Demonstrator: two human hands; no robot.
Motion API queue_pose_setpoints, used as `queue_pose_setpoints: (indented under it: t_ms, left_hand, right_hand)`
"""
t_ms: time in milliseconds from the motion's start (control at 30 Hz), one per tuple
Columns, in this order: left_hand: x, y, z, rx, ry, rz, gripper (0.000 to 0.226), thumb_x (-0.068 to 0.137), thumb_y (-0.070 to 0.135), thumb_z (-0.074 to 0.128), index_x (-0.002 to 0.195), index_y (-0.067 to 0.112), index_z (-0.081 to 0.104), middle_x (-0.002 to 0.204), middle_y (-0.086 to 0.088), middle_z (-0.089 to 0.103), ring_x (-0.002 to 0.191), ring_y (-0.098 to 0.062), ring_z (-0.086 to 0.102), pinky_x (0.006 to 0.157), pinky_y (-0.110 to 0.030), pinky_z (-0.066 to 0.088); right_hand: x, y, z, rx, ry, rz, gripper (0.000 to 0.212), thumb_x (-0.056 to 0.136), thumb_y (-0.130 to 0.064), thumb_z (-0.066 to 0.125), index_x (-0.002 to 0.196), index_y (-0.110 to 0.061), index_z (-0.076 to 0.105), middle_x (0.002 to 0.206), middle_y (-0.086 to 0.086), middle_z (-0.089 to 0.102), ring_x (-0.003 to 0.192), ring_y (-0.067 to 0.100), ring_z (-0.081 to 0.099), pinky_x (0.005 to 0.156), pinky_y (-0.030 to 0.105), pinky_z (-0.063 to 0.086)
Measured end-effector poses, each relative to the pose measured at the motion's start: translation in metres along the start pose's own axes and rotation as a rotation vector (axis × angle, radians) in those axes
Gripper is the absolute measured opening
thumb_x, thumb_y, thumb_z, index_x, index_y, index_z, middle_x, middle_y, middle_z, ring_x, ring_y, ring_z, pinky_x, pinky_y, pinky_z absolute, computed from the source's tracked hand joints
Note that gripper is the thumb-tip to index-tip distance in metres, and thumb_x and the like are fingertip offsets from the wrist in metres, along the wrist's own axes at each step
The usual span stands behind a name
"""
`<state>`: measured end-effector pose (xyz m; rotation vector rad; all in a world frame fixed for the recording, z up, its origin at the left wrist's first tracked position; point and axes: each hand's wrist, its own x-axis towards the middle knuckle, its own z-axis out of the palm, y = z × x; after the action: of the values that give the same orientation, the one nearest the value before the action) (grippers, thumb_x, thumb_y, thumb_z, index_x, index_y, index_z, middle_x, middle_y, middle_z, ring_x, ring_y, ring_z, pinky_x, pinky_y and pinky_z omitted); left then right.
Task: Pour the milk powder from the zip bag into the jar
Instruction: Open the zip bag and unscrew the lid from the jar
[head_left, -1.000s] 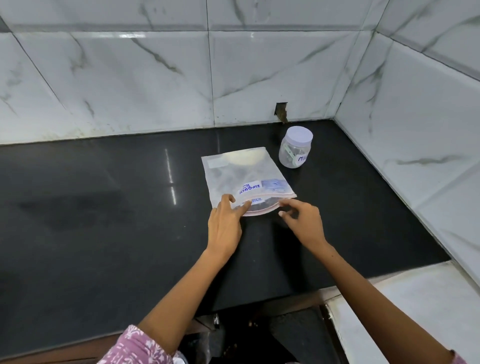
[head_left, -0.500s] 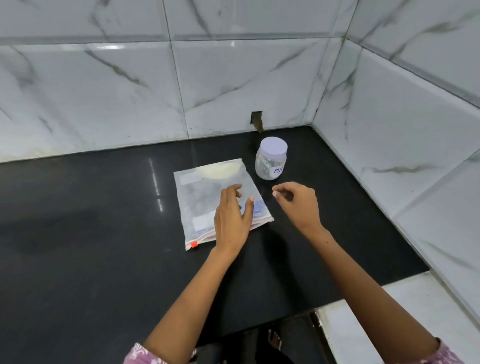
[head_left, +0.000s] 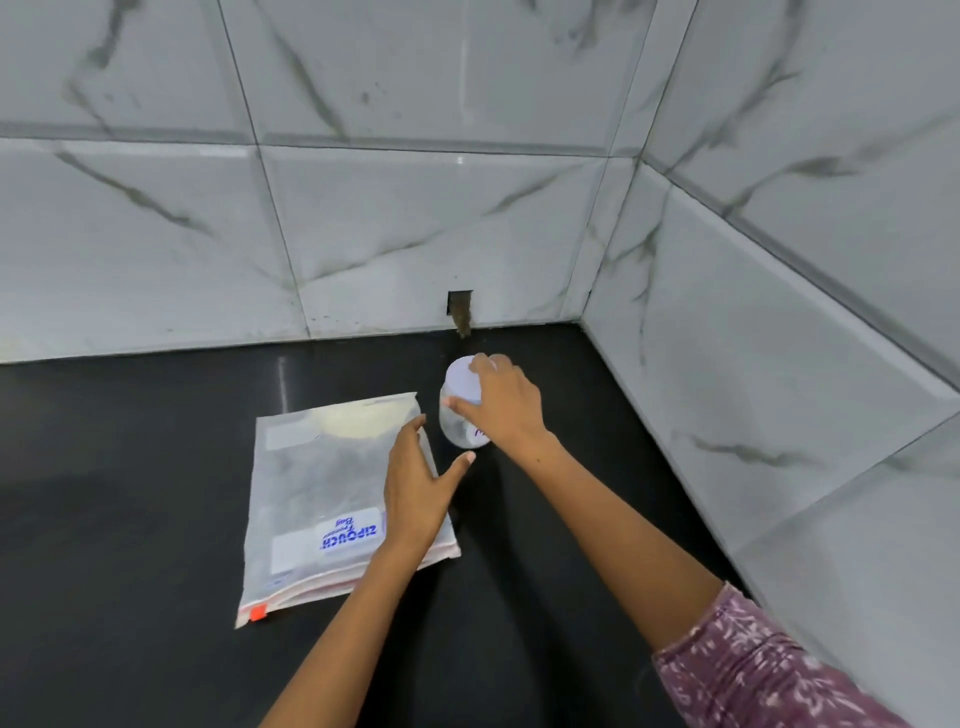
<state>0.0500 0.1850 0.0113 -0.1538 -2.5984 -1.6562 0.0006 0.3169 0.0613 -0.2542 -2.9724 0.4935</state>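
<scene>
A clear zip bag (head_left: 322, 499) with a blue-lettered label and a red slider lies flat on the black counter (head_left: 130, 545). Pale milk powder (head_left: 358, 418) is bunched at the bag's far end. My left hand (head_left: 415, 483) is over the bag's right edge, fingers spread and thumb out toward the jar, holding nothing. A small clear jar (head_left: 457, 421) with a white lid (head_left: 462, 382) stands just right of the bag. My right hand (head_left: 506, 405) grips the jar's lid from above and hides much of the jar.
Marble-patterned tile walls (head_left: 779, 364) close off the back and right side of the counter, forming a corner behind the jar. A small dark hole (head_left: 460, 306) sits in the back wall just above the counter.
My right hand has left the bag's zip end, reached forward and closed on the jar's lid. My left hand has slid up along the bag. The view has moved closer.
</scene>
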Motion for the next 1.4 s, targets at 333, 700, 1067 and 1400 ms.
queue_pose_setpoints:
  t_ms: [333, 700, 1067, 1400]
  left_hand:
    - [-0.008, 0.006, 0.027, -0.090, -0.005, 0.061, 0.058, 0.054, 0.056, 0.062, 0.108, 0.036, 0.053, 0.106, 0.014, 0.061, 0.097, -0.009, 0.060, 0.077, -0.012, 0.041]
    - [-0.002, -0.003, 0.015, -0.118, -0.109, 0.098, 0.064, 0.044, 0.045, 0.084, 0.102, 0.040, 0.058, 0.098, 0.019, 0.067, 0.093, 0.000, 0.063, 0.076, -0.017, 0.054]
    - [-0.009, -0.005, 0.019, -0.156, -0.077, 0.025, 0.079, 0.037, 0.049, 0.086, 0.102, 0.027, 0.048, 0.098, 0.010, 0.064, 0.095, -0.009, 0.062, 0.081, -0.032, 0.052]
    - [-0.013, -0.011, 0.019, -0.147, -0.030, 0.027, 0.064, 0.044, 0.043, 0.089, 0.096, 0.029, 0.054, 0.094, 0.010, 0.066, 0.091, -0.011, 0.063, 0.078, -0.034, 0.056]
  right_hand:
    - [-0.074, 0.010, -0.012, 0.133, 0.016, -0.082, 0.058, 0.059, -0.052, 0.071, 0.108, -0.026, 0.053, 0.104, 0.000, 0.054, 0.089, 0.019, 0.055, 0.071, 0.030, 0.047]
    - [-0.058, 0.021, -0.040, 0.056, -0.313, -0.273, 0.092, 0.063, -0.071, 0.066, 0.139, -0.032, 0.033, 0.135, 0.006, 0.043, 0.120, 0.024, 0.044, 0.097, 0.039, 0.040]
    - [-0.046, 0.002, -0.051, -0.174, -0.546, -0.267, 0.082, 0.072, -0.049, 0.070, 0.141, -0.029, 0.031, 0.137, 0.012, 0.035, 0.125, 0.031, 0.036, 0.099, 0.043, 0.037]
    - [-0.048, 0.005, -0.050, -0.224, -0.484, -0.227, 0.096, 0.071, -0.059, 0.068, 0.147, -0.029, 0.017, 0.142, 0.016, 0.029, 0.125, 0.035, 0.039, 0.095, 0.044, 0.041]
